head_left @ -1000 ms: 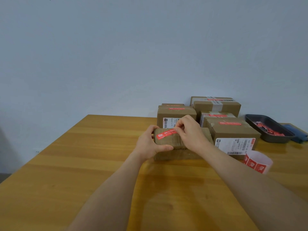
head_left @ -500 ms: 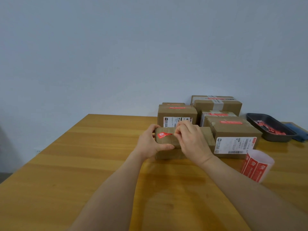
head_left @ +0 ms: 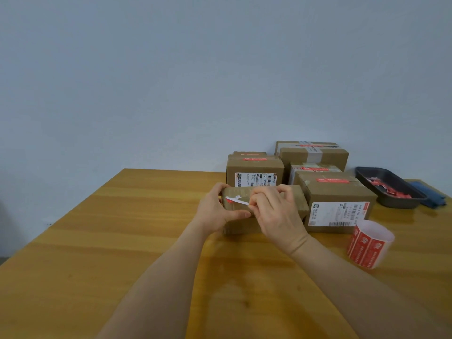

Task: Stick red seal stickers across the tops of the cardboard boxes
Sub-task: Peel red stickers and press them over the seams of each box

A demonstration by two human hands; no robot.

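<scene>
Since the earlier frame the red seal sticker (head_left: 235,200) has been peeled back, its white underside showing. At frame centre the left hand (head_left: 215,211) grips the small cardboard box's (head_left: 297,196) left end; the right hand (head_left: 274,211) pinches the sticker's right end. Sealed boxes (head_left: 340,192) crowd behind and right; further right sit a sticker roll (head_left: 369,243) and a black tray (head_left: 389,189).
</scene>
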